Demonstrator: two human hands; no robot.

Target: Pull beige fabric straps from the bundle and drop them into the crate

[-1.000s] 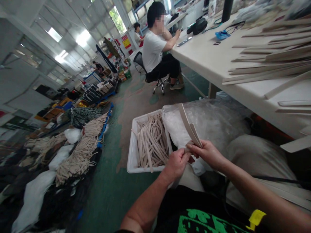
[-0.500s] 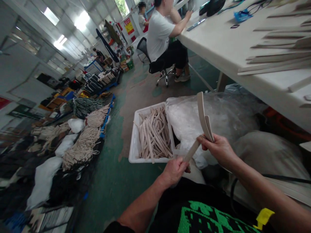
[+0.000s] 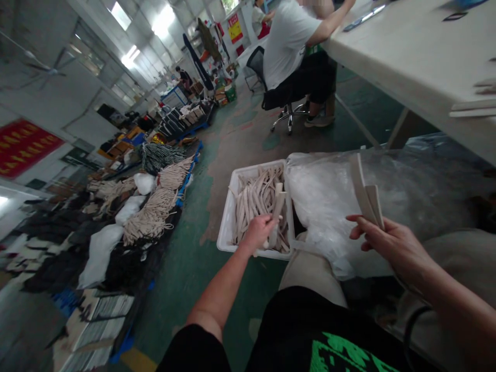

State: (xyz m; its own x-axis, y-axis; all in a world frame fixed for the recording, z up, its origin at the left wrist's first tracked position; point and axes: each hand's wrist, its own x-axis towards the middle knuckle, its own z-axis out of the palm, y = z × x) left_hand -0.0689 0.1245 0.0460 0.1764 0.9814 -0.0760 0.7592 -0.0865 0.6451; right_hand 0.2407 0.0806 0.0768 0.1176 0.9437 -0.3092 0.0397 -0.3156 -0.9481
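My left hand (image 3: 259, 231) is over the front part of a white plastic crate (image 3: 228, 219), its fingers closed on a beige fabric strip (image 3: 278, 204). Many similar beige strips (image 3: 251, 194) lie loosely heaped inside that crate. To the right, my right hand (image 3: 382, 238) grips beige flat strips (image 3: 366, 194) that stick up from the fingers, one longer than the other. Behind this hand lies a big clear plastic bag (image 3: 321, 191). The lower ends of the right hand's strips are hidden in the palm.
A long white table (image 3: 403, 57) runs along the upper right, with some strips (image 3: 473, 108) at its edge. A person in a white shirt (image 3: 290, 44) sits there on a wheeled chair (image 3: 284, 101). Bundles of beige cords (image 3: 149, 214) and white sacks (image 3: 101, 253) stand on pallets at left.
My left hand has moved away from the right hand and over the crate with a strip. The right hand still holds its strips. The view has swung left.
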